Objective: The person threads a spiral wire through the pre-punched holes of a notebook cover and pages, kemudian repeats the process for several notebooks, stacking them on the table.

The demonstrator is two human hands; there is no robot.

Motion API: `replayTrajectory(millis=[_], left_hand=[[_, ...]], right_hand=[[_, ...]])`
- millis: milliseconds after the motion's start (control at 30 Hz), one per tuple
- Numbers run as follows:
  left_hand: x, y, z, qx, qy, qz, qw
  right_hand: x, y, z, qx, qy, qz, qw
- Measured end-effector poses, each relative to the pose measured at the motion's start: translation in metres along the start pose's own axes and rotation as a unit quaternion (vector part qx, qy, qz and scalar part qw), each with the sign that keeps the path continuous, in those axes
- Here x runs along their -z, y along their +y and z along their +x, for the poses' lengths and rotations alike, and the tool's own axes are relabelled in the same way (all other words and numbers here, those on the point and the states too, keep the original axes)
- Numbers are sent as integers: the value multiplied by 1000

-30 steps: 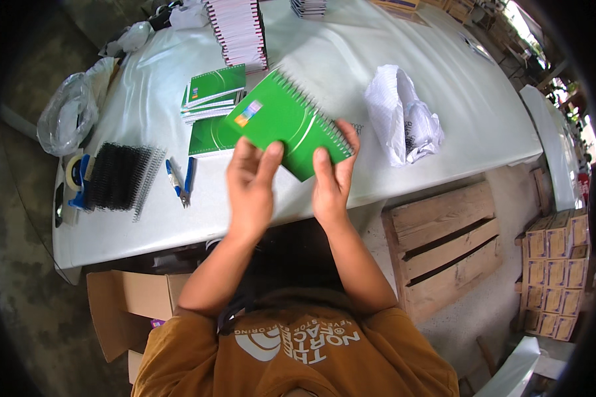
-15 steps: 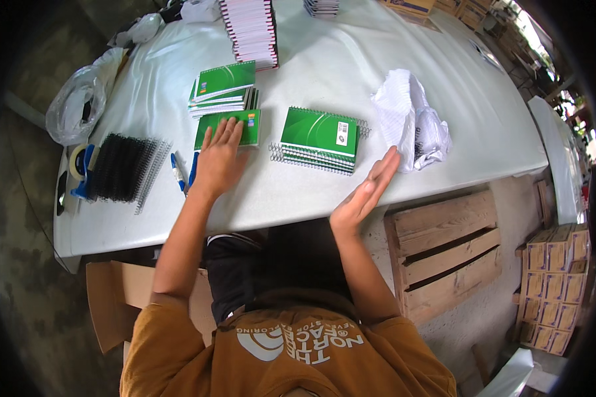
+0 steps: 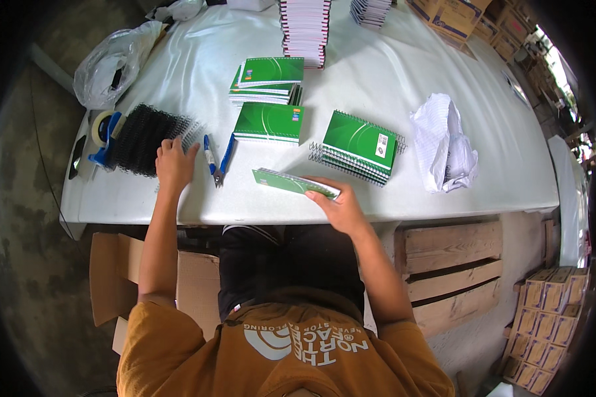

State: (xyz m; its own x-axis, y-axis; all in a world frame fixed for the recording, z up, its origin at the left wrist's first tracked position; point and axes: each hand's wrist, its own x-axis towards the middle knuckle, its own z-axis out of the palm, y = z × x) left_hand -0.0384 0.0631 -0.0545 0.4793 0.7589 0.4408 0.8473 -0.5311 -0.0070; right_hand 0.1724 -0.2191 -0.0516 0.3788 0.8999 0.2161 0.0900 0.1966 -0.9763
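Black coils (image 3: 147, 137) may tangle if the left hand (image 3: 174, 169), grip unclear, tugs; the right hand (image 3: 341, 208) pinches a green booklet (image 3: 286, 182).

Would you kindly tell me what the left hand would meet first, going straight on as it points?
The left hand would likely meet the wire coils; whether they touch is unclear.

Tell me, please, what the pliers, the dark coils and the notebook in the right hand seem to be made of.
Pliers: grey head, probably metal; smooth blue handles, likely plastic or rubber.
Dark coils: thin black loops, perhaps coated wire or plastic; I cannot tell which.
Notebook: smooth green printed cover, likely card; pale page edges suggest paper.
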Motion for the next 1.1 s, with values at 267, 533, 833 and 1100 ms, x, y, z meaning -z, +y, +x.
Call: replayTrajectory(millis=[267,533,833,1100], left_hand=[[20,-6,29,11,25,-149,988],[2,9,-3,-15,64,-122,990],[65,75,-14,-86,-351,-505,784],[70,97,-25,-189,-346,-475,787]], right_hand=[[1,5,9,45,4,-12,999],[1,3,11,34,19,-39,998],[5,11,9,36,64,-28,997],[2,2,7,39,49,-1,998]])
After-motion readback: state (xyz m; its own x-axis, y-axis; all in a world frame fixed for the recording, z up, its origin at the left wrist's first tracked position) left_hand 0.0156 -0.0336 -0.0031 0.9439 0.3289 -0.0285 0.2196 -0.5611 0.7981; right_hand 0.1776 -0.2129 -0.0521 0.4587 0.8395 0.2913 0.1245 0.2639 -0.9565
